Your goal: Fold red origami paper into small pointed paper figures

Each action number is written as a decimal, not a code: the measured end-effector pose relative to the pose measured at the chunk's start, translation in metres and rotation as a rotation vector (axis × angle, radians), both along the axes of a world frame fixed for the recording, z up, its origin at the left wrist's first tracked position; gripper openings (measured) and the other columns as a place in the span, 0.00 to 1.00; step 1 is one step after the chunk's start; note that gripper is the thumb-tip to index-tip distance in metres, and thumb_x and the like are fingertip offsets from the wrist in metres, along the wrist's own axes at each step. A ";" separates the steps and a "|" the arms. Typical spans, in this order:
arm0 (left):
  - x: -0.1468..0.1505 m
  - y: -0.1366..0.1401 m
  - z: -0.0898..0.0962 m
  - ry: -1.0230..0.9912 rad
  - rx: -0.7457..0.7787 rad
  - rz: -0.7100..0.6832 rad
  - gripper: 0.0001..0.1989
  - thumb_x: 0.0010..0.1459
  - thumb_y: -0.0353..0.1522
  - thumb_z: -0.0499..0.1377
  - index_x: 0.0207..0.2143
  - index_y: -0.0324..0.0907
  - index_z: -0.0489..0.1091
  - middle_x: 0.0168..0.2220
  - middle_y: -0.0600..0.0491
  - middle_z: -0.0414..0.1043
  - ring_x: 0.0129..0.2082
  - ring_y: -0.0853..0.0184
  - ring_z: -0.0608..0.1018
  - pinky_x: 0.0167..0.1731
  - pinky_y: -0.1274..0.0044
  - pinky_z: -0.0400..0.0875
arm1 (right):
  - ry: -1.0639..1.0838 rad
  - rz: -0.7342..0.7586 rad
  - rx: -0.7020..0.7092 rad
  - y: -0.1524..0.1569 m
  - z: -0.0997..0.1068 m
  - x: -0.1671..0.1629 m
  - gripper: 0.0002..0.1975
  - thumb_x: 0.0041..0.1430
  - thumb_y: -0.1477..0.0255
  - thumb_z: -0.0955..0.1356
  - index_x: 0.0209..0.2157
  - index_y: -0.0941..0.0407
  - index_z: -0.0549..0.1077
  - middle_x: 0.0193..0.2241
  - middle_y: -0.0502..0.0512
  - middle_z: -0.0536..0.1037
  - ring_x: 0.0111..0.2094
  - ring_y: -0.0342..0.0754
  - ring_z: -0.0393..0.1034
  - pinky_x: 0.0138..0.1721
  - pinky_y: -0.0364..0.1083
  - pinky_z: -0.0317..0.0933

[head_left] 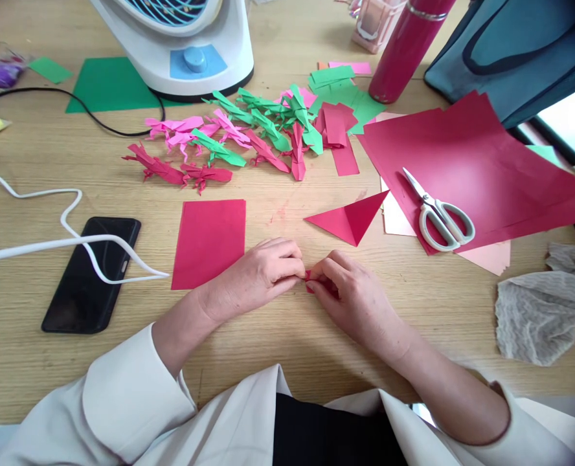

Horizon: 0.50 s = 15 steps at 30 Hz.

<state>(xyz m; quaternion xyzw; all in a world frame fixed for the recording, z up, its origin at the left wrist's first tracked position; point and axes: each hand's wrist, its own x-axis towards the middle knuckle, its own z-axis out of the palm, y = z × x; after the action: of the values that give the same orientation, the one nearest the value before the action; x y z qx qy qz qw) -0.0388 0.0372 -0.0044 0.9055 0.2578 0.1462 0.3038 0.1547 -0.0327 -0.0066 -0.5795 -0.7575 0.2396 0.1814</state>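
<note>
Between my two hands is a small folded piece of red paper (309, 285), mostly covered by my fingers. My left hand (272, 270) pinches its left end, fingers curled and thumb tip pressed in. My right hand (353, 294) is closed round the other end. Left of them a red paper sheet (208, 243) lies flat, its lower right corner close to my left hand. A creased red paper triangle (350, 219) rests just beyond my right hand. Further back lie several folded paper figures (219, 139) in pink, green and red.
Scissors (438, 217) lie on large red sheets (462, 149) at the right, near a crumpled cloth (540, 317). A black phone (93, 275) with a white cable (68, 220) over it is at the left. A white fan base (190, 58) and a red bottle (408, 48) stand behind.
</note>
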 end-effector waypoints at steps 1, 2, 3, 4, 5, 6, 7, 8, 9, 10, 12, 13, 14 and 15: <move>0.000 0.000 -0.001 -0.010 -0.003 0.009 0.06 0.62 0.27 0.56 0.32 0.41 0.71 0.36 0.52 0.70 0.38 0.69 0.73 0.41 0.78 0.66 | -0.004 -0.003 0.006 0.000 0.000 0.000 0.02 0.61 0.75 0.66 0.34 0.56 0.71 0.34 0.54 0.72 0.33 0.46 0.67 0.34 0.45 0.59; 0.000 0.000 -0.002 -0.019 -0.005 0.019 0.06 0.62 0.27 0.56 0.32 0.40 0.72 0.36 0.52 0.70 0.38 0.69 0.73 0.42 0.77 0.66 | -0.008 -0.003 0.013 0.000 -0.001 -0.001 0.03 0.62 0.75 0.66 0.33 0.56 0.71 0.34 0.54 0.72 0.33 0.46 0.67 0.34 0.45 0.59; 0.000 0.000 -0.002 -0.027 -0.006 0.027 0.06 0.62 0.27 0.56 0.33 0.40 0.72 0.36 0.52 0.71 0.38 0.69 0.73 0.42 0.77 0.66 | -0.010 -0.002 0.019 0.000 -0.001 -0.001 0.03 0.62 0.75 0.66 0.33 0.56 0.71 0.34 0.54 0.72 0.32 0.46 0.67 0.34 0.45 0.58; 0.000 0.000 -0.003 -0.032 -0.007 0.033 0.06 0.62 0.27 0.56 0.34 0.41 0.72 0.35 0.52 0.71 0.38 0.69 0.73 0.42 0.77 0.66 | -0.013 0.000 0.025 0.000 -0.001 -0.001 0.03 0.62 0.75 0.66 0.33 0.56 0.70 0.33 0.54 0.72 0.32 0.46 0.67 0.33 0.45 0.58; 0.000 0.000 -0.004 -0.034 -0.008 0.036 0.06 0.62 0.27 0.56 0.34 0.41 0.73 0.36 0.52 0.71 0.38 0.69 0.73 0.42 0.77 0.66 | -0.015 0.002 0.030 0.000 -0.002 -0.001 0.03 0.62 0.75 0.65 0.33 0.56 0.70 0.33 0.54 0.72 0.32 0.46 0.66 0.33 0.45 0.58; 0.000 0.000 -0.004 -0.032 -0.007 0.037 0.06 0.62 0.27 0.55 0.35 0.41 0.73 0.36 0.52 0.71 0.38 0.69 0.73 0.41 0.77 0.67 | -0.018 0.005 0.033 0.000 -0.002 -0.001 0.03 0.62 0.75 0.65 0.33 0.56 0.70 0.33 0.54 0.72 0.31 0.46 0.66 0.33 0.45 0.58; 0.000 0.000 -0.004 -0.029 -0.004 0.037 0.07 0.62 0.27 0.55 0.35 0.41 0.73 0.36 0.52 0.71 0.38 0.69 0.73 0.41 0.77 0.67 | -0.022 0.007 0.033 0.000 -0.002 -0.002 0.04 0.62 0.75 0.65 0.33 0.56 0.70 0.33 0.54 0.72 0.31 0.46 0.66 0.33 0.45 0.58; 0.000 0.000 -0.004 -0.026 0.000 0.039 0.07 0.63 0.27 0.55 0.36 0.41 0.74 0.36 0.52 0.71 0.38 0.69 0.73 0.41 0.77 0.67 | -0.026 0.009 0.033 0.000 -0.002 -0.002 0.03 0.62 0.75 0.65 0.33 0.56 0.70 0.33 0.54 0.72 0.32 0.46 0.67 0.33 0.45 0.58; 0.000 0.000 -0.004 -0.022 0.003 0.039 0.07 0.63 0.27 0.55 0.36 0.41 0.74 0.36 0.52 0.71 0.38 0.69 0.73 0.41 0.77 0.67 | -0.030 0.009 0.035 -0.001 -0.002 -0.002 0.03 0.62 0.75 0.65 0.33 0.56 0.70 0.33 0.54 0.72 0.32 0.46 0.67 0.33 0.45 0.58; 0.000 0.000 -0.003 -0.019 0.006 0.038 0.08 0.63 0.27 0.55 0.36 0.41 0.74 0.35 0.52 0.71 0.38 0.68 0.73 0.41 0.77 0.67 | -0.035 0.009 0.036 0.000 -0.002 -0.003 0.03 0.62 0.74 0.65 0.33 0.56 0.70 0.33 0.54 0.72 0.32 0.46 0.67 0.33 0.45 0.58; 0.001 0.000 -0.002 -0.014 0.011 0.040 0.07 0.63 0.27 0.55 0.36 0.41 0.74 0.35 0.51 0.70 0.38 0.68 0.73 0.41 0.76 0.67 | -0.046 0.006 0.040 0.000 -0.003 -0.004 0.03 0.62 0.74 0.65 0.33 0.56 0.71 0.32 0.54 0.73 0.32 0.46 0.67 0.33 0.45 0.58; 0.001 0.000 -0.002 -0.011 0.014 0.044 0.07 0.63 0.27 0.55 0.36 0.41 0.74 0.35 0.51 0.70 0.38 0.68 0.73 0.41 0.76 0.67 | -0.049 0.003 0.043 0.000 -0.003 -0.004 0.04 0.62 0.73 0.65 0.33 0.56 0.71 0.32 0.54 0.73 0.32 0.47 0.67 0.33 0.46 0.59; 0.001 0.000 -0.002 -0.007 0.019 0.049 0.07 0.63 0.27 0.55 0.35 0.41 0.74 0.35 0.51 0.70 0.39 0.67 0.73 0.41 0.75 0.67 | -0.050 -0.001 0.045 0.000 -0.004 -0.005 0.04 0.62 0.73 0.65 0.33 0.56 0.71 0.32 0.54 0.73 0.32 0.47 0.67 0.33 0.46 0.59; 0.001 0.000 -0.002 0.000 0.024 0.054 0.07 0.63 0.28 0.55 0.35 0.41 0.74 0.35 0.51 0.70 0.39 0.67 0.72 0.41 0.75 0.67 | -0.050 -0.004 0.047 0.000 -0.004 -0.005 0.05 0.63 0.73 0.65 0.33 0.56 0.71 0.32 0.54 0.73 0.32 0.47 0.67 0.34 0.46 0.59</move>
<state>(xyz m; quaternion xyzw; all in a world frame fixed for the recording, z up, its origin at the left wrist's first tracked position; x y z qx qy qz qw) -0.0374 0.0368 -0.0060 0.9018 0.2804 0.1577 0.2887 0.1493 -0.0324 -0.0108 -0.5824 -0.7661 0.2068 0.1766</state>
